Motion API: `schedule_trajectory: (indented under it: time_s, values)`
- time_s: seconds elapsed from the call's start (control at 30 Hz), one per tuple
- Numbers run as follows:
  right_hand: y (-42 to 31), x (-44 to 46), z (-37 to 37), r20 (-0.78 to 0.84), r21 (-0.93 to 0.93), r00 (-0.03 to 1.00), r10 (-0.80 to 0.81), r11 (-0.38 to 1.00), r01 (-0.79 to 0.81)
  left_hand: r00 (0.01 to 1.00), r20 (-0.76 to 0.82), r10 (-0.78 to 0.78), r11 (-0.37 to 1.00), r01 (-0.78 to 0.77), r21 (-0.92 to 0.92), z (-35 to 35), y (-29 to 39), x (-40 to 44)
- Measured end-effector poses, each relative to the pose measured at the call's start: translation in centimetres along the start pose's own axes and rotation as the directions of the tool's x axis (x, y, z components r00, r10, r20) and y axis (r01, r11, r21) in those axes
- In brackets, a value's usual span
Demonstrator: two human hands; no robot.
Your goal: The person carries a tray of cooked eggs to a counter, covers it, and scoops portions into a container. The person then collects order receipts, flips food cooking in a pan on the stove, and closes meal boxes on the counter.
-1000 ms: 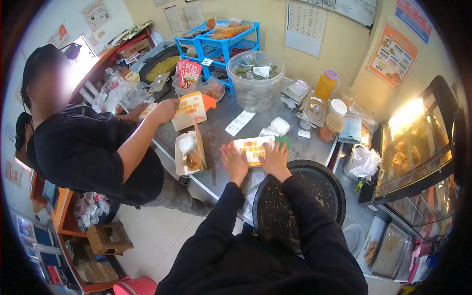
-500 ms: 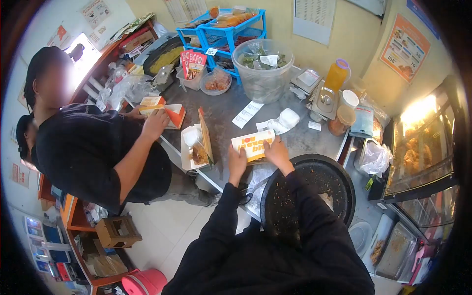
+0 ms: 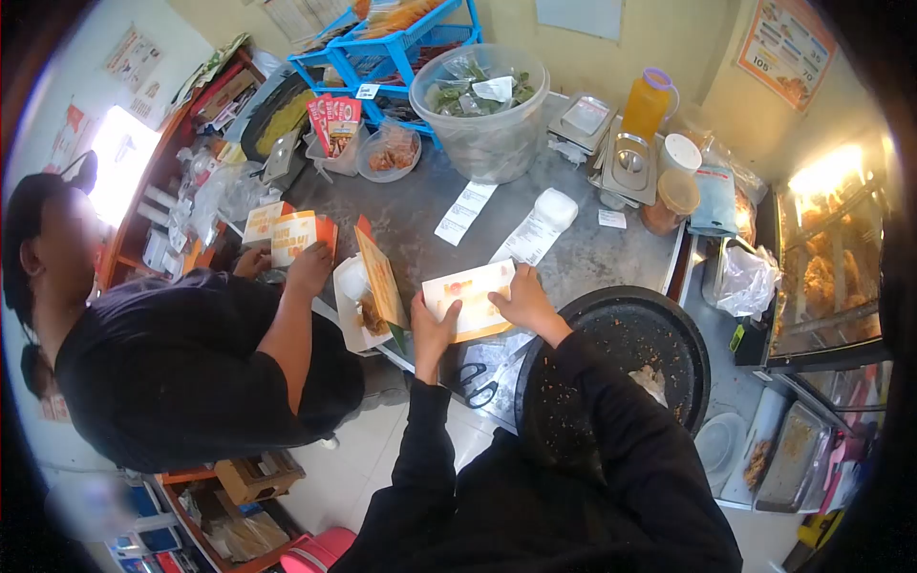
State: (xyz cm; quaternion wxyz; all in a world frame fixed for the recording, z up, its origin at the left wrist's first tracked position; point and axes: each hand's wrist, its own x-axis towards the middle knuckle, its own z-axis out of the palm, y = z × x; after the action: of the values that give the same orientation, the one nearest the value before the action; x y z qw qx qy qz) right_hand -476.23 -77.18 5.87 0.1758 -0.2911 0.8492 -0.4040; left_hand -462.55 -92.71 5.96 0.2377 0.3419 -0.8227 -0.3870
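A white food carton (image 3: 463, 289) with yellow and orange print is held at both ends over the table's near edge. My left hand (image 3: 435, 329) grips its left end, thumb on the front. Round its right end my right hand (image 3: 527, 301) is closed, the thumb also on the printed face. Just left of the carton stands an open meal box (image 3: 346, 304), its printed lid raised. Inside it are a white wrapped bundle (image 3: 353, 279) and a browned piece of food (image 3: 373, 313), partly hidden by the lid.
At left a co-worker (image 3: 181, 353) handles orange-and-white cartons (image 3: 291, 237). A big round black pan (image 3: 683, 334) with crumbs sits beside my right arm; scissors (image 3: 478, 384) lie near its left side. Receipts (image 3: 465, 212), a clear tub of greens (image 3: 482, 124) and blue racks (image 3: 401, 53) stand behind.
My view has shifted, and the carton's printed face has tilted. My right hand has moved higher on its right end. The co-worker's carton now shows its printed panel upright.
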Motion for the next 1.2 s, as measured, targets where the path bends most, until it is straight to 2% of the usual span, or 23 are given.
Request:
schedule_trajectory:
  time_s: [0.1,0.2,0.3,0.43,0.6,0.7,0.8,0.9,0.97,1.0,1.1,1.2]
  values:
    - [-1.2,0.2,-0.7,0.051,-0.071,0.988,0.142,0.988,-0.139,0.998,0.019,-0.057,0.997,0.056,0.056,-0.6,2.6,0.1]
    - [-4.8,-0.2,-3.4,0.032,-0.15,0.968,0.251,0.958,-0.243,0.994,0.057,-0.096,0.992,0.09,0.087,-1.7,5.0,0.9]
    - [-5.6,0.4,-4.5,0.027,-0.253,0.952,0.303,0.924,-0.287,0.99,0.063,-0.126,0.981,0.115,0.158,-2.7,8.3,1.5]
    - [-5.2,0.7,-4.6,0.066,-0.187,0.949,0.309,0.938,-0.292,0.989,0.043,-0.142,0.947,0.123,0.297,-3.4,9.0,1.8]
    - [-4.0,0.9,-4.1,0.108,-0.008,0.96,0.258,0.966,-0.259,0.982,0.109,-0.157,0.945,0.117,0.306,-3.4,8.3,1.9]
    - [-2.6,0.4,-2.2,-0.057,0.046,0.986,0.154,0.987,-0.151,0.98,0.123,-0.157,0.947,0.114,0.299,-3.3,7.7,1.6]
    - [-3.0,-0.3,-2.7,-0.142,0.012,0.983,0.115,0.993,-0.115,0.986,0.117,-0.119,0.957,0.083,0.28,-3.0,7.5,1.2]
    - [-2.6,-0.1,-3.1,-0.103,-0.066,0.991,0.089,0.993,-0.096,0.994,0.106,-0.034,0.961,0.003,0.275,-2.2,5.8,1.1]
    - [-2.9,-0.1,-2.8,-0.073,-0.09,0.985,0.157,0.982,-0.163,0.995,0.094,-0.025,0.959,-0.003,0.282,-2.0,5.4,0.9]
    - [-3.0,-0.1,-2.5,-0.059,-0.102,0.98,0.191,0.975,-0.196,0.995,0.089,-0.049,0.958,0.022,0.285,-1.8,5.3,0.7]
    - [-3.1,-0.9,-1.0,-0.176,-0.043,0.972,0.154,0.985,-0.164,0.983,0.142,-0.119,0.949,0.071,0.306,-2.0,4.6,0.6]
    - [-2.8,-1.0,-0.8,-0.131,-0.055,0.98,0.148,0.986,-0.156,0.968,0.192,-0.163,0.958,0.109,0.264,-2.7,4.9,0.3]
